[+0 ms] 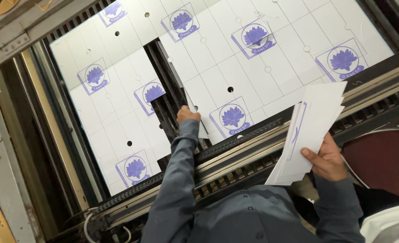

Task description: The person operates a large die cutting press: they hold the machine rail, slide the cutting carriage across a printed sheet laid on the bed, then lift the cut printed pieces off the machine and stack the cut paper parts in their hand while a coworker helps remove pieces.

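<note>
Dark slatted metal machine bed (249, 162) spans the view; grey metal frame (10, 40) along its left edge; even light.

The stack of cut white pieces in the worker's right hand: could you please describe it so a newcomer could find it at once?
Start at the large white printed sheet on the machine bed, then drop to its lower right edge. There the right hand holds a fanned stack of cut white pieces above the metal rail, the only loose pieces lifted off the bed.
</note>
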